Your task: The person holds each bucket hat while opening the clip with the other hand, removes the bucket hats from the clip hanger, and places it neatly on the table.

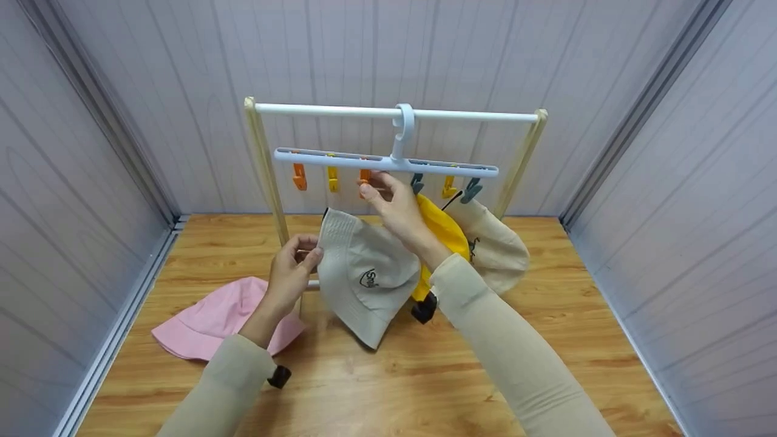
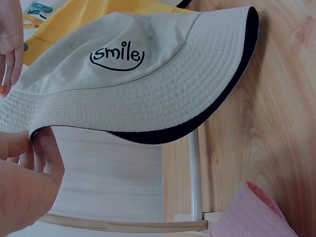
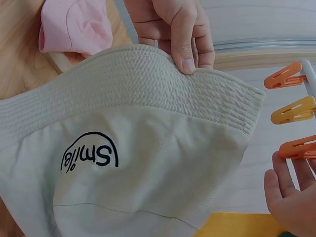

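My left hand [image 1: 290, 273] pinches the brim of a light grey bucket hat [image 1: 370, 267] with a "smile" print, holding it up below the hanger. In the left wrist view, the left hand [image 2: 32, 173] has thumb and fingers on the brim edge of the hat [image 2: 148, 94]. My right hand [image 1: 397, 209] is at the orange clip [image 1: 364, 176] near the middle of the light blue hanger [image 1: 340, 160]. The right wrist view shows the right hand's [image 3: 294, 190] thumb and fingers around the lower end of this orange clip [image 3: 298, 148].
A yellow hat [image 1: 443, 227] and a cream hat [image 1: 501, 249] hang from clips at the hanger's right. An orange clip [image 1: 299, 176] and a yellow clip [image 1: 332, 175] hang at the left. A pink hat [image 1: 209, 318] lies on the wooden surface, left of the rack [image 1: 322, 110].
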`<state>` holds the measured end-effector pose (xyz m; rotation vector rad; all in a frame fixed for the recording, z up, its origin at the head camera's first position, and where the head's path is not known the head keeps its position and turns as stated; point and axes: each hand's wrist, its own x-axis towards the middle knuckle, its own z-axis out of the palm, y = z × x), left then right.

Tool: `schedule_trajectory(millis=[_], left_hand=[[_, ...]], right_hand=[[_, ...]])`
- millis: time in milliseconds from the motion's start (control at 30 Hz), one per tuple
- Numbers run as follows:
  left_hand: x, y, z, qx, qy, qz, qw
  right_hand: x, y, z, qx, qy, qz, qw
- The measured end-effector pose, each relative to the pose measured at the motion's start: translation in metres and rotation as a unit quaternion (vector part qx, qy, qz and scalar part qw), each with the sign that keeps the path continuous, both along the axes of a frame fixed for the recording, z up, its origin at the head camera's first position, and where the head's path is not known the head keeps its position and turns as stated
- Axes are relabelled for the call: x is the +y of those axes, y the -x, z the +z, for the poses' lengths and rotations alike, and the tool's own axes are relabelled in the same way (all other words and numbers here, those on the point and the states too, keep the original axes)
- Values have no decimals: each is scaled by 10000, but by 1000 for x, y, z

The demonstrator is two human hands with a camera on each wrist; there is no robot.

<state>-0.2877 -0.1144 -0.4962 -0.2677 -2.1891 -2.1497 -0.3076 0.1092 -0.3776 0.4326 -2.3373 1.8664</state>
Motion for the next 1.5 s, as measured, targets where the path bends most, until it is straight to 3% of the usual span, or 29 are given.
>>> schedule_trajectory(millis=[500,667,1033,1500], left_hand=[[-1,-4,2,-81,-110,93,9999],[-1,-6,5,-51,-55,48,10000],[-3,-12,9,10,-105,31,9999],[-2,-20,15,98,-279,80,9995]], right_hand=[[29,-30,-1,3,-307,545,9980],[50,-41,-7,112,-336,406,9985],[96,-61,-48,182,-34,-45,9998],[116,-83,-112,-142,260,-772,9966]])
